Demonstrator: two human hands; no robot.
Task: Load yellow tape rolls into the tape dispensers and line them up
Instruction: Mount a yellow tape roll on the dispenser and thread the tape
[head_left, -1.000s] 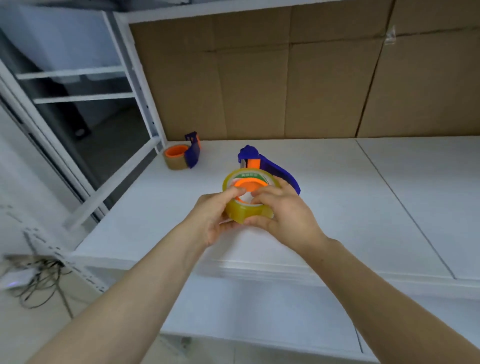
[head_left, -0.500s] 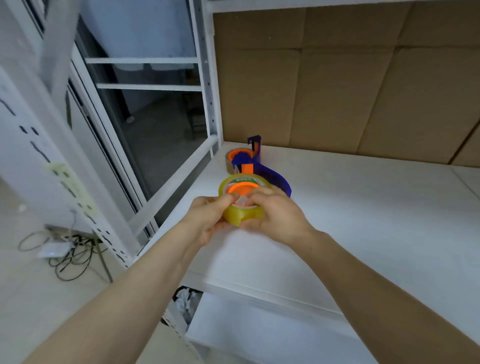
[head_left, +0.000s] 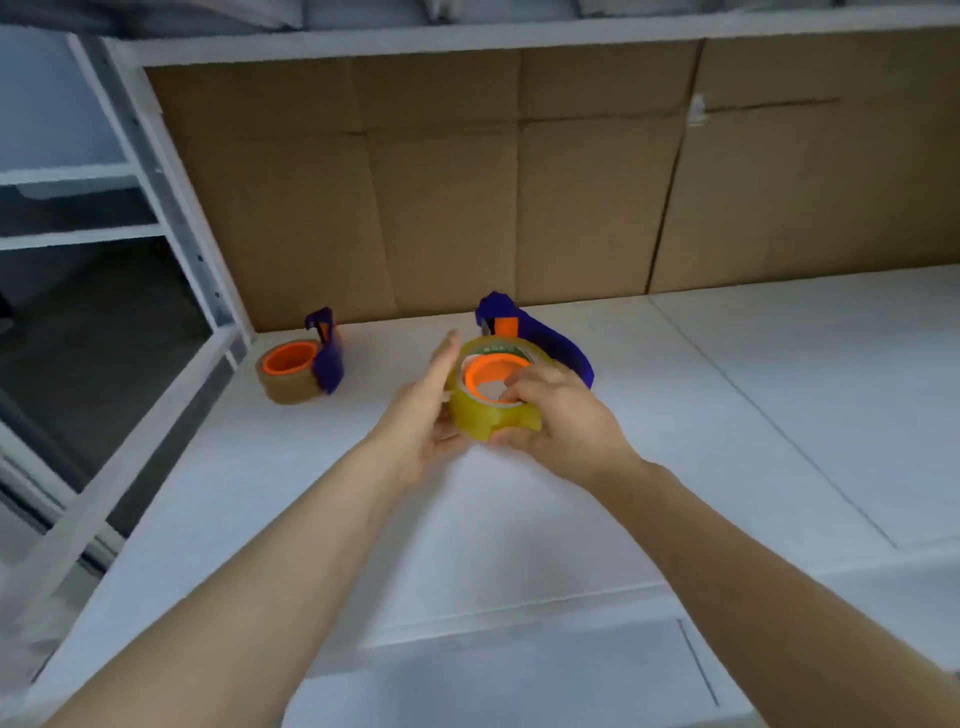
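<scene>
A yellow tape roll sits on the orange hub of a blue tape dispenser, held just above the white shelf. My right hand grips the roll from the right, with fingers over the hub's rim. My left hand cups the roll's left side, its fingers stretched flat along it. A second blue dispenser, loaded with a brownish tape roll on an orange hub, stands at the shelf's back left corner.
Cardboard panels line the back of the shelf. A white metal rack upright and rails bound the left side, with dark floor beyond. A seam runs diagonally across the shelf on the right.
The camera swung back to the right, so the second dispenser shows apart at the left. My left fingers have straightened along the roll's side. The roll stays held in both hands.
</scene>
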